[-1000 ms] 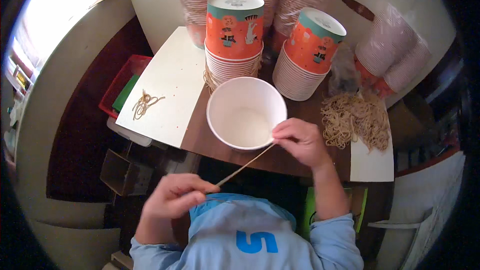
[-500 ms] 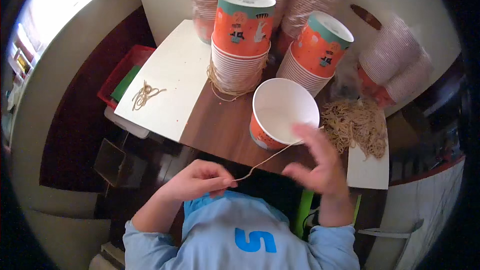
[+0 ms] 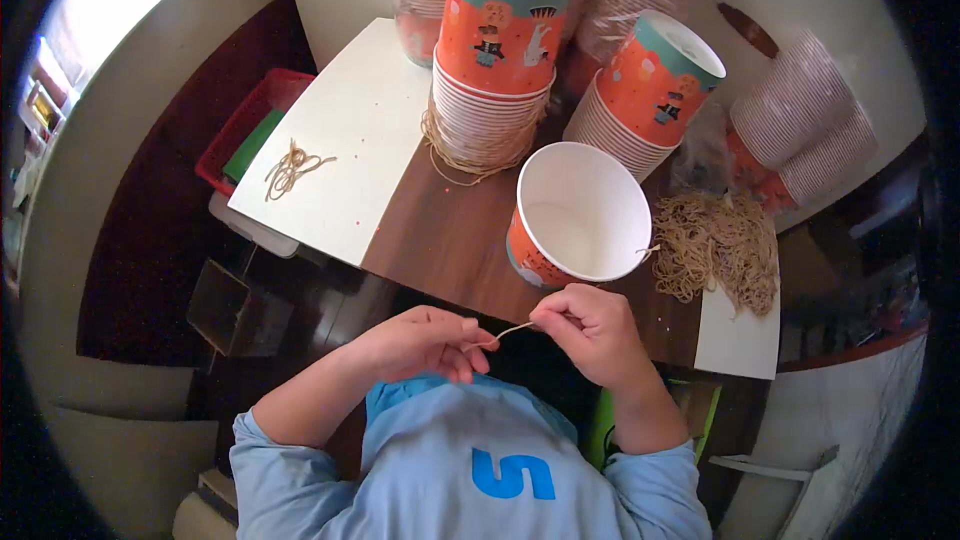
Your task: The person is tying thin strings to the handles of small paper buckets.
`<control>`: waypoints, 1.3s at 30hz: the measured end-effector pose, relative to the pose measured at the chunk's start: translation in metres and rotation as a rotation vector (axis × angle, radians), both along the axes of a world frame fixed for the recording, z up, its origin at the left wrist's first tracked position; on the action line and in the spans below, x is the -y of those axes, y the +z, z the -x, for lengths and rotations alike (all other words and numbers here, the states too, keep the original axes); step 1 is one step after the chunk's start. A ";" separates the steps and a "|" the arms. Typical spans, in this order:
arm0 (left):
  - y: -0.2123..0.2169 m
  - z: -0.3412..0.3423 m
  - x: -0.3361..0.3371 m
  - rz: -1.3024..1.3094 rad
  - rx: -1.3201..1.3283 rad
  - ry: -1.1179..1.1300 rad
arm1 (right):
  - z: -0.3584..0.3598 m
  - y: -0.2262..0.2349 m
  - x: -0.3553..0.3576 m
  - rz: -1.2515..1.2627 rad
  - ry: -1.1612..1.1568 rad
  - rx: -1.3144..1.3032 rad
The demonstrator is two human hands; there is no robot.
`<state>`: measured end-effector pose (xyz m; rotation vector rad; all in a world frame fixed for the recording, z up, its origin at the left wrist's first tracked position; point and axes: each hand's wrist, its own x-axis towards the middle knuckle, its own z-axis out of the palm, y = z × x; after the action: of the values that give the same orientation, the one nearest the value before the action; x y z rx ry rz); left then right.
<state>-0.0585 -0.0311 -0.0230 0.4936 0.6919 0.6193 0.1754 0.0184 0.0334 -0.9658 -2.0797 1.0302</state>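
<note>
A thin beige cord [image 3: 512, 330] runs between my two hands, just in front of the table. My left hand [image 3: 420, 342] has one end between thumb and fingers, the other fingers loosely curled. At the other side, my right hand [image 3: 592, 332] pinches the cord in a closed grip. Just beyond it, an orange paper bucket [image 3: 585, 210] with a white inside stands tilted towards me, mouth up. A short piece of cord [image 3: 648, 249] shows at its right rim. Whether the cord in my hands joins it cannot be seen.
Behind stand upside-down bucket stacks, one at left [image 3: 500, 50] with cords round its base and one at right [image 3: 655, 90]. A heap of cords [image 3: 715, 250] lies at right, a small bundle [image 3: 297, 169] at left. Wrapped stacks [image 3: 800, 120] line the back.
My right hand has come down and left from beside the bucket rim and now pinches the cord. The cord span between my hands is shorter. The whole view has shifted slightly.
</note>
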 end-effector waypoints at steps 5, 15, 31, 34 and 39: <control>0.003 -0.001 0.002 -0.037 -0.093 -0.078 | -0.007 -0.002 -0.001 0.059 -0.032 -0.015; 0.027 -0.009 0.007 -0.412 -0.413 -0.103 | -0.007 0.022 0.012 -0.300 0.202 0.197; 0.034 -0.015 -0.001 -0.296 -0.237 0.027 | 0.015 -0.021 0.015 -0.340 0.081 -0.113; 0.025 -0.016 -0.001 -0.203 -0.199 0.055 | 0.011 -0.021 0.017 -0.343 0.055 -0.092; 0.025 -0.020 0.001 -0.294 -0.278 0.051 | 0.010 -0.024 0.018 -0.354 0.081 -0.061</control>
<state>-0.0380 -0.0325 0.0018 0.8479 0.8830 0.7118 0.1658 0.0002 0.0091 -0.6690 -2.1680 0.6862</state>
